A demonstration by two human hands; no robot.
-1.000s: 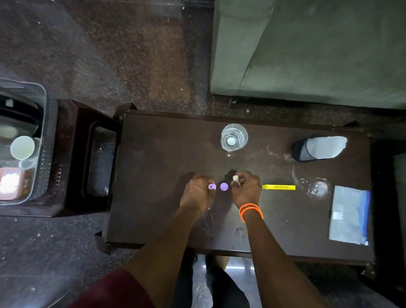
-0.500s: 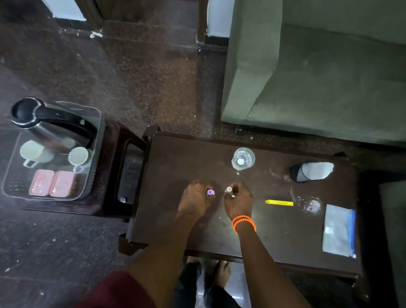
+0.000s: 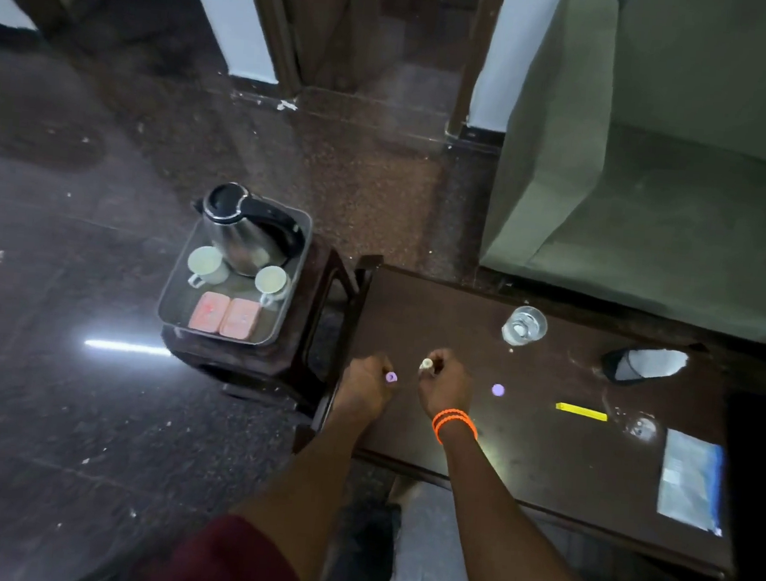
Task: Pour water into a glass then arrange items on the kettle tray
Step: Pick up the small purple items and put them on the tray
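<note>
Both hands have lifted left toward the kettle tray [image 3: 298, 255] at ten o'clock, the left hand [image 3: 366, 384] pinching a purple capsule [image 3: 391, 376], the right hand [image 3: 445, 381] a cream one [image 3: 425, 364] (another purple capsule [image 3: 497, 389] stays on the table [image 3: 520, 441]), so arranging begins.

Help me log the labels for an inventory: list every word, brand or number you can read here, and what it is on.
No text here can be read.
Yellow strip: dark marks near one end, too small to read.
Blue packet: a pale label patch, blurred.
Pink sachets: faint print, blurred.
Kettle: no legible brand or marking.
</note>
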